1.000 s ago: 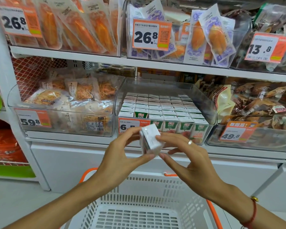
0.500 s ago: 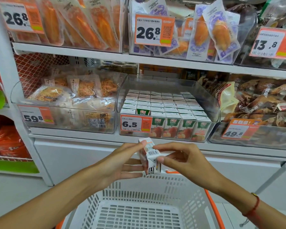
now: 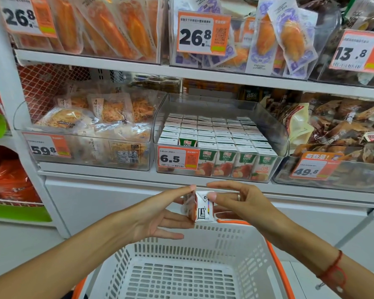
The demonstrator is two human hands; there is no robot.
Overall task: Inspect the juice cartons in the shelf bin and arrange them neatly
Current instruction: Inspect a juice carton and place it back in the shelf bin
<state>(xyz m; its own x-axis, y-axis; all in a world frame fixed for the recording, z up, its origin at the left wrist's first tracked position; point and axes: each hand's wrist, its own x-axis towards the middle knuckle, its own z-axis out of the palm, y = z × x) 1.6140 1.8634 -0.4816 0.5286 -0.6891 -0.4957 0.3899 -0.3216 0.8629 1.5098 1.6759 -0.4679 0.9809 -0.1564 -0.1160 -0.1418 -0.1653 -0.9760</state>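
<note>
Juice carton (image 3: 200, 207) is held between both hands in front of the shelf, below the clear shelf bin (image 3: 274, 128) and above the far rim of the white basket (image 3: 242, 240). Left hand (image 3: 153, 214): thumb tip on the carton's top edge, fingers extended beneath and behind it, pinching it. Right hand (image 3: 244, 203): fingertip on the top corner, other fingers along the right side, also gripping it. Carton sits tilted, a white side panel with black print and a small colour strip facing the camera; fruit artwork shows on the left face. No dent or leak visible on these faces; other faces hidden. Judged step: inspection of a single carton, out of the bin. A gap shows in the bin's front row behind the 6.5 price tag (image 3: 178, 158). Next move likely calls for righting the carton, front face outward, and seating it upright there, flush with its neighbours.
</note>
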